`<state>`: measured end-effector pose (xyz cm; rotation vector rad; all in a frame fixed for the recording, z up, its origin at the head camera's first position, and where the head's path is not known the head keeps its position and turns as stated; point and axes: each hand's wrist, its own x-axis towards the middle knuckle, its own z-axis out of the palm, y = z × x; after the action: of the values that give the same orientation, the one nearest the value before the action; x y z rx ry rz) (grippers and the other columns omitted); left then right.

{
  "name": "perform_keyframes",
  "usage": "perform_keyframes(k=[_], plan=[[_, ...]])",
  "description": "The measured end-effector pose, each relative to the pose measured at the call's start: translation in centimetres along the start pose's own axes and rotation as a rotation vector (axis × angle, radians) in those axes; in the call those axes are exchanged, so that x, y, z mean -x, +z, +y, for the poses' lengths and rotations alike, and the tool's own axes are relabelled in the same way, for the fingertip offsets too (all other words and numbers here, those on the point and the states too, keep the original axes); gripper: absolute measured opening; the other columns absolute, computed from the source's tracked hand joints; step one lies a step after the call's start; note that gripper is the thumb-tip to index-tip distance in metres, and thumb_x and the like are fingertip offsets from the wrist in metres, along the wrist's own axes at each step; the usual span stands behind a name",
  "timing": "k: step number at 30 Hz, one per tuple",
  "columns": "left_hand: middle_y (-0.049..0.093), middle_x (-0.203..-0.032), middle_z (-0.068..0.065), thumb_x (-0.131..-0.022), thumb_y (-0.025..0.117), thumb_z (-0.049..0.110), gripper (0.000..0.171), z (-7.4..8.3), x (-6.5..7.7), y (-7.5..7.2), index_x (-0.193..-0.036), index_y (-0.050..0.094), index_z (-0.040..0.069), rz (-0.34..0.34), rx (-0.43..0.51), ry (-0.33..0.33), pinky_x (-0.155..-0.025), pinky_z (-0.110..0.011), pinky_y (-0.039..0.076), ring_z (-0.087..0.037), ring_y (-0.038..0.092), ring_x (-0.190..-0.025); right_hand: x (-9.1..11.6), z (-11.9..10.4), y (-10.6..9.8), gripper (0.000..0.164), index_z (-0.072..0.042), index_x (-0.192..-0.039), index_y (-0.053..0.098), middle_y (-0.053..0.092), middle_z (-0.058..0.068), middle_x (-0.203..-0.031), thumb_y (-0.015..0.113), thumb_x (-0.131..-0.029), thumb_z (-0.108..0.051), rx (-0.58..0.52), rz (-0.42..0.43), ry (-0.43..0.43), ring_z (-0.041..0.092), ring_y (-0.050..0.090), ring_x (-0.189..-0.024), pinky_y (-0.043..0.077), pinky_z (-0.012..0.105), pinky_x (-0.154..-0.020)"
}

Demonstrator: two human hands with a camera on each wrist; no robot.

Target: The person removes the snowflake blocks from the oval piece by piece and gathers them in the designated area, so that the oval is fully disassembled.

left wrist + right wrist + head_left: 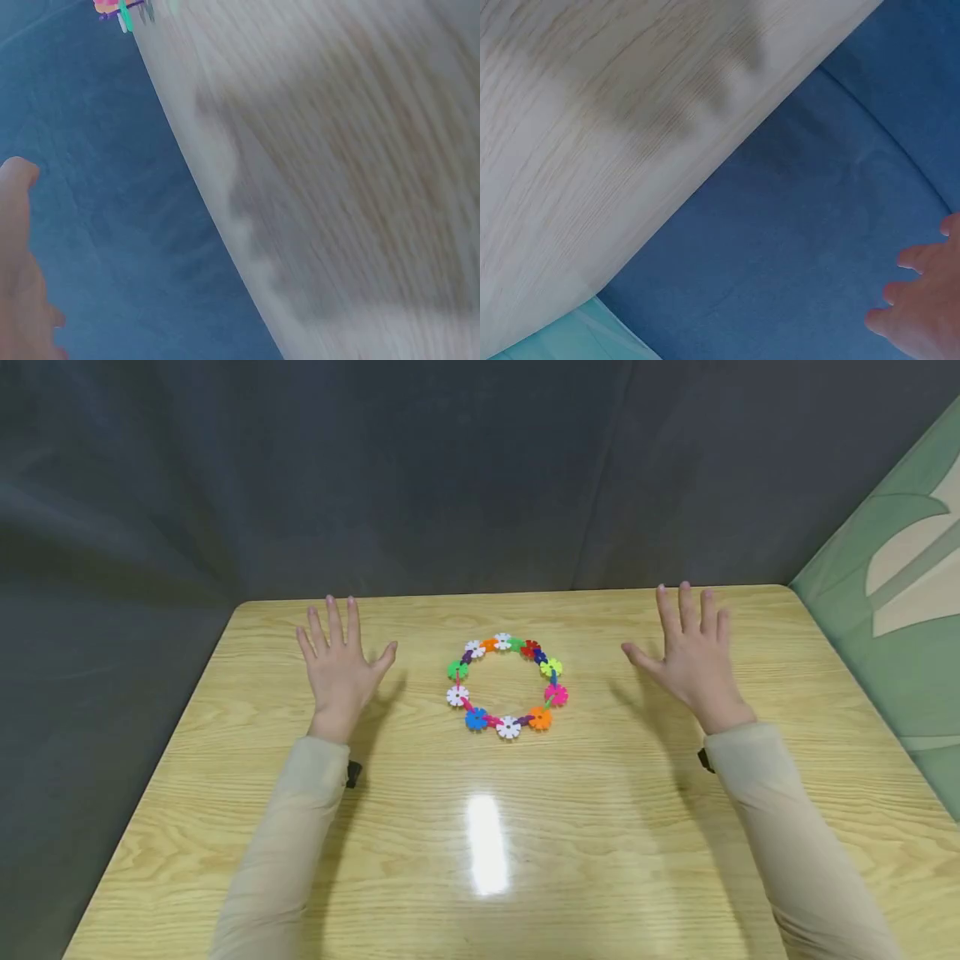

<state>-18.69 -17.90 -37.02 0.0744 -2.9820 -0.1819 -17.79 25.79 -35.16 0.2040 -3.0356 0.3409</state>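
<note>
A ring of linked plastic snowflake discs lies on the wooden table in the head view, with a white disc [508, 727] at its near side, a blue disc [476, 719], an orange disc [540, 718] and a pink disc [557, 695] among several others. Left of the ring, my left hand [339, 677] is held over the table with its fingers spread and nothing in it. On the other side my right hand [697, 668] is spread the same way, also holding nothing. At the top of the left wrist view a few coloured discs [114, 6] show.
The light wooden table [600, 860] fills the lower view. Behind it hangs a dark cloth [450, 477], which also covers the left side. A green and white patterned fabric [900, 560] borders the right edge. Small dark wrist devices [353, 774] sit under the sleeves.
</note>
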Motion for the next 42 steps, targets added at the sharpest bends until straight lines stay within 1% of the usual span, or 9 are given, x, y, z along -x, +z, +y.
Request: perform_keyframes(k=[3,6,12,18,24,27,30,37,42], plan=[[-0.006,-0.161,-0.016,-0.094,0.037,0.063,0.088,0.3,0.1,-0.3,-0.154,-0.003,0.013,-0.006,-0.001,0.013,-0.12,-0.06,0.001,-0.042,-0.007,-0.148,0.0,-0.6,0.0,0.093,-0.012,-0.154,-0.005,-0.007,0.023,-0.159,0.037,-0.092,-0.067,-0.018,0.005,-0.026,0.046,-0.009,-0.146,-0.002,0.066,-0.116],[0.0,-0.161,-0.018,-0.094,0.037,0.061,0.086,0.8,0.2,-0.6,-0.154,0.001,0.011,-0.001,0.029,0.041,-0.12,-0.059,0.003,-0.042,-0.002,-0.148,0.0,-1.3,0.1,0.09,-0.007,-0.154,0.003,0.004,0.026,-0.159,0.043,-0.093,-0.06,-0.056,0.034,-0.072,0.047,0.002,-0.146,0.005,0.065,-0.116],[0.023,-0.157,-0.021,-0.096,0.041,0.054,0.078,2.2,0.8,-0.9,-0.152,0.018,0.004,0.039,0.128,0.151,-0.12,-0.056,0.015,-0.042,0.018,-0.145,0.1,-3.4,0.5,0.079,0.004,-0.149,0.022,0.027,0.029,-0.152,0.06,-0.093,-0.036,-0.169,0.059,-0.162,0.046,0.024,-0.141,0.021,0.061,-0.115],[0.047,-0.143,-0.02,-0.097,0.047,0.044,0.064,4.1,2.0,-0.9,-0.142,0.039,-0.001,0.065,0.191,0.282,-0.115,-0.05,0.031,-0.038,0.041,-0.134,0.7,-5.9,1.2,0.068,0.007,-0.144,0.032,0.04,0.029,-0.145,0.063,-0.092,-0.024,-0.257,-0.049,-0.229,0.045,0.037,-0.134,0.031,0.057,-0.113],[0.058,-0.131,-0.019,-0.096,0.054,0.035,0.051,5.9,2.9,-0.4,-0.132,0.052,-0.001,0.029,0.255,0.376,-0.109,-0.047,0.042,-0.036,0.053,-0.124,1.3,-7.7,2.4,0.059,0.003,-0.14,0.043,0.05,0.024,-0.139,0.064,-0.091,-0.023,-0.32,-0.164,-0.239,0.041,0.045,-0.128,0.039,0.054,-0.108],[0.061,-0.128,-0.019,-0.096,0.056,0.032,0.047,6.7,3.2,0.0,-0.129,0.055,-0.001,-0.021,0.286,0.405,-0.106,-0.046,0.045,-0.035,0.057,-0.12,1.4,-8.3,3.1,0.054,0.003,-0.134,0.05,0.056,0.022,-0.133,0.066,-0.09,-0.023,-0.34,-0.195,-0.252,0.038,0.05,-0.123,0.044,0.052,-0.104],[0.062,-0.127,-0.017,-0.095,0.058,0.033,0.046,7.4,3.3,0.3,-0.128,0.056,0.0,-0.114,0.351,0.401,-0.102,-0.045,0.048,-0.033,0.058,-0.117,1.5,-8.8,3.7,0.052,0.003,-0.131,0.053,0.06,0.021,-0.128,0.068,-0.089,-0.023,-0.347,-0.238,-0.273,0.036,0.054,-0.118,0.048,0.049,-0.1],[0.062,-0.126,-0.013,-0.094,0.061,0.026,0.042,8.6,3.3,1.2,-0.127,0.057,0.001,-0.385,0.625,0.354,-0.098,-0.041,0.05,-0.028,0.059,-0.115,1.7,-9.6,5.0,0.049,0.002,-0.128,0.057,0.063,0.017,-0.124,0.071,-0.086,-0.018,-0.353,-0.309,-0.346,0.032,0.058,-0.11,0.051,0.045,-0.093],[0.065,-0.12,-0.014,-0.09,0.066,0.018,0.039,9.1,3.1,1.7,-0.124,0.059,0.001,-0.484,0.701,0.368,-0.096,-0.038,0.052,-0.027,0.06,-0.111,1.6,-9.9,5.9,0.044,0.002,-0.121,0.062,0.066,0.016,-0.119,0.074,-0.084,-0.018,-0.333,-0.311,-0.408,0.031,0.06,-0.108,0.051,0.044,-0.095]])
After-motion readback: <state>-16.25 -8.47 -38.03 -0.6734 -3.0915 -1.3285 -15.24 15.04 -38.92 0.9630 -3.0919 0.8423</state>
